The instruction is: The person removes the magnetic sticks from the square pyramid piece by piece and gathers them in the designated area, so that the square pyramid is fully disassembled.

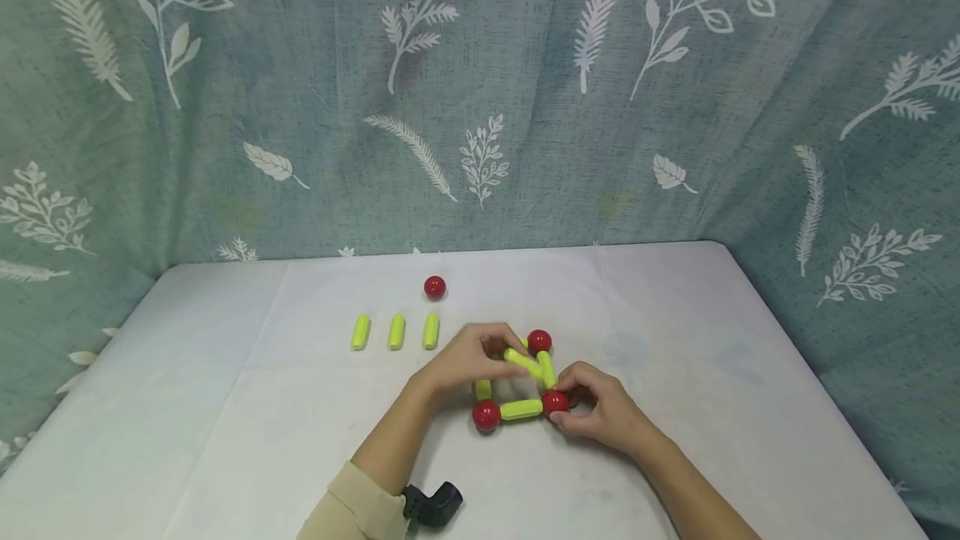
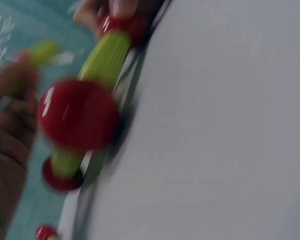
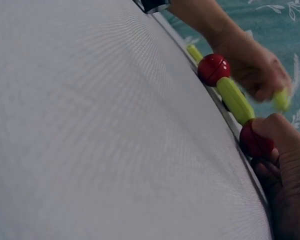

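My left hand (image 1: 474, 354) pinches a yellow-green rod (image 1: 522, 362) and holds it tilted over a frame of red balls and similar rods. The near right red ball (image 1: 556, 402) of that frame is gripped between thumb and fingers of my right hand (image 1: 603, 413). From this ball a rod (image 1: 521, 410) runs left to another red ball (image 1: 486, 416), and a second rod (image 1: 547, 367) runs back to a far red ball (image 1: 539, 341). The frame's far left part is hidden behind my left hand. In the left wrist view the held rod (image 2: 44, 53) is blurred.
On the white-covered table (image 1: 300, 440), a loose red ball (image 1: 435, 287) lies at the back. Three loose rods stand in a row before it, the middle rod (image 1: 397, 332) among them. A patterned curtain (image 1: 525, 173) hangs behind. A black device (image 1: 435, 505) is on my left wrist.
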Available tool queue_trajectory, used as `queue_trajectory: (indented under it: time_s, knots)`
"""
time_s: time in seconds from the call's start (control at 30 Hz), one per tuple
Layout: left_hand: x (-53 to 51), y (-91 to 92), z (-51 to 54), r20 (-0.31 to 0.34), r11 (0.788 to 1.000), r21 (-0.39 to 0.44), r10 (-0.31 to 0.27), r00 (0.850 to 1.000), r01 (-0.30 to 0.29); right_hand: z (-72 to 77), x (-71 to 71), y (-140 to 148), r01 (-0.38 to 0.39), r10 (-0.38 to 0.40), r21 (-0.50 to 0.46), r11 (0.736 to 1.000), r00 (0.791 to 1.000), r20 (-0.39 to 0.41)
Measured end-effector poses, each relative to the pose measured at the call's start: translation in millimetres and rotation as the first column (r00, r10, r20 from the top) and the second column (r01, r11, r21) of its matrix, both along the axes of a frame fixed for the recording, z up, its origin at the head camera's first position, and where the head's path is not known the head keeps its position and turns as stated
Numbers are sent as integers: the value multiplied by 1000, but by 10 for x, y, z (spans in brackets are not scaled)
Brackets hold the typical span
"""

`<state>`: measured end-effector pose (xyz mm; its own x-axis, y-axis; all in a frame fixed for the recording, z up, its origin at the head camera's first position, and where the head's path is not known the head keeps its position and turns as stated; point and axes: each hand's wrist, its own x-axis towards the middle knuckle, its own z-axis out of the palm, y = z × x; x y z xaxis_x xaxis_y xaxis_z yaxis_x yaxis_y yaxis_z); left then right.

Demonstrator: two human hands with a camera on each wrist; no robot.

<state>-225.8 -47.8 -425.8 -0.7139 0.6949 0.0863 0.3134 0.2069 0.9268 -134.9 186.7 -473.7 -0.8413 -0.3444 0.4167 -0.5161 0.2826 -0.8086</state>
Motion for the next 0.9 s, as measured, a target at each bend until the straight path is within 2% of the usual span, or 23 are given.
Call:
queue_trajectory:
  time_s: [0.07, 0.13, 0.27, 0.4, 0.5, 0.63, 0.73, 0.9]
  knots:
    - [-39, -126, 89, 5, 992, 83, 90, 996, -90, 5, 1, -1, 2, -2, 3, 1000, 1000, 3]
    - [-74, -267, 186, 22, 975, 146, 164, 986, -166, 3, 6, 6, 13, -13, 11, 1000, 1000, 22]
    - [-99, -509, 299, 44, 966, 158, 201, 979, -205, -20, 8, 23, 21, -22, 19, 1000, 999, 23]
    - [-75, -682, 295, 67, 954, 147, 253, 965, -260, -44, 2, 13, 10, -10, 9, 1000, 1000, 20]
    - [-68, -771, 264, 35, 947, 137, 289, 957, -291, -62, 4, 15, 9, -10, 7, 1000, 999, 33]
    - [-73, -902, 245, -51, 938, 144, 326, 944, -316, -63, 7, 17, 15, -16, 10, 1000, 999, 41]
    - [-85, -1019, 237, -106, 928, 175, 350, 931, -329, -61, 2, 22, 19, -20, 10, 1000, 999, 51]
    - [-94, -1233, 225, -140, 894, 259, 409, 902, -366, -51, -5, 27, 15, -15, 1, 1000, 998, 63]
